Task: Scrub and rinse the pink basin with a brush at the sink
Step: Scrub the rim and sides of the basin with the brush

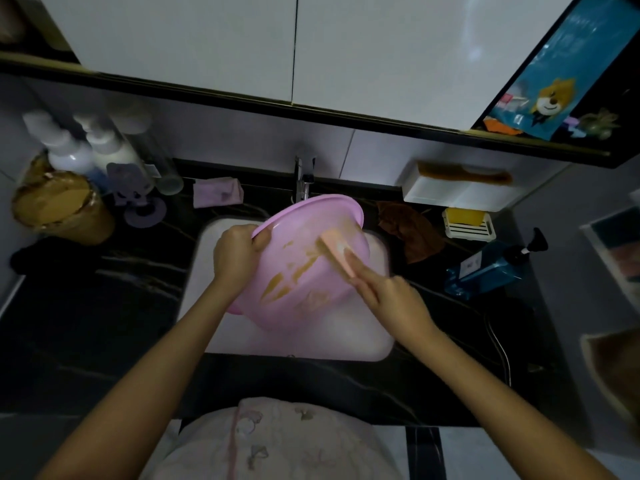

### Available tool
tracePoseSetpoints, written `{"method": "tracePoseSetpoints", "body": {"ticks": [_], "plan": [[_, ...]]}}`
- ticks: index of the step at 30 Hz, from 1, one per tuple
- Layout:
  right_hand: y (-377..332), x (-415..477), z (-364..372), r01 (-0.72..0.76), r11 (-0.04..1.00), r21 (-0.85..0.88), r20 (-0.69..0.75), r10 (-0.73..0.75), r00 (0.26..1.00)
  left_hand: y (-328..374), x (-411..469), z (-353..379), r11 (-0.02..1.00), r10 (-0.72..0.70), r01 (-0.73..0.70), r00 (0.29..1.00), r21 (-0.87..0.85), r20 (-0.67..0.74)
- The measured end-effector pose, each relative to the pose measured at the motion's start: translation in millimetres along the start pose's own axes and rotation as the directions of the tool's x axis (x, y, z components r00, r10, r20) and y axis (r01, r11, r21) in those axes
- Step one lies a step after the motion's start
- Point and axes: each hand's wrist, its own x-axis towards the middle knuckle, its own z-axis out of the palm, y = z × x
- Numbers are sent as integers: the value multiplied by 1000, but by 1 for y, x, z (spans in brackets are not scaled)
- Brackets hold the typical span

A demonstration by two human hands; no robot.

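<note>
Pink basin [298, 237], tilted on edge between the two hands, open side toward the person, lifted over the white sink [363, 337] and not resting flat in it. Brown smears [277, 285] streaked across its inner wall and floor, thickest just ahead of the right hand's fingertips.

Left hand [235, 252] clamped on the near-left rim, fingers curled over the edge, thumb inside. Right hand [391, 296] holding the peach brush [337, 252], two fingers laid straight along its back and pressing it against the inner wall; rest of that grip hidden beneath. Hands apart, one on each side of the basin.

Judged as the scrubbing step, well short of done: much residue left, no water seen running from the tap [304, 178] beyond the basin's far rim.

Next move likely calls for firm strokes down through the streaks toward the left hand, steady bracing at the rim so the basin does not swing, then turning it to reach the untouched part before any rinse.

Further out on the dark bench [104, 306]: brown cloth [412, 233] beyond the right hand, blue pump bottle [491, 268] off to its right, pink cloth [216, 192] beyond the left hand.
</note>
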Motion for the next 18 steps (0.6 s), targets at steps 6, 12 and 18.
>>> {"method": "tracePoseSetpoints", "body": {"ticks": [6,12,18], "plan": [[-29,22,12,-106,982,158,-40,113,993,6,-2,5,1000,4,-4,1000,15,-2],[1,30,4,-266,964,25,-139,266,954,4,3,3,1000,-3,3,1000,22,17],[-32,1,9,-11,999,-41,10,11,1000,-6,5,1,1000,-4,4,1000,13,13]]}}
